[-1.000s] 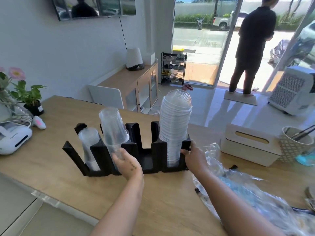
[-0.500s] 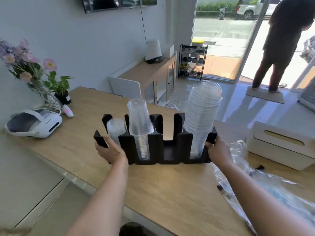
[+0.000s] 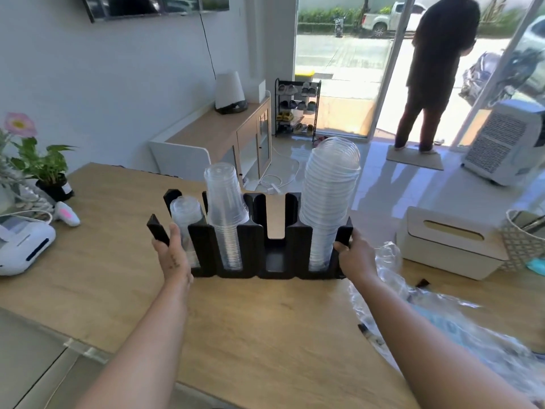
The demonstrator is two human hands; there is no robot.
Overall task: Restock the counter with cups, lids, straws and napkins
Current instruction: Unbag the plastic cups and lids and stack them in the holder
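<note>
Positioning step, I reckon — left hand [image 3: 172,256] and right hand [image 3: 355,258] each grip an end of the black rack [image 3: 253,261] on the counter [image 3: 250,320], cups [image 3: 225,208] and lids [image 3: 328,196] already slotted — next wants a slow level slide so stacks don't topple.
</note>
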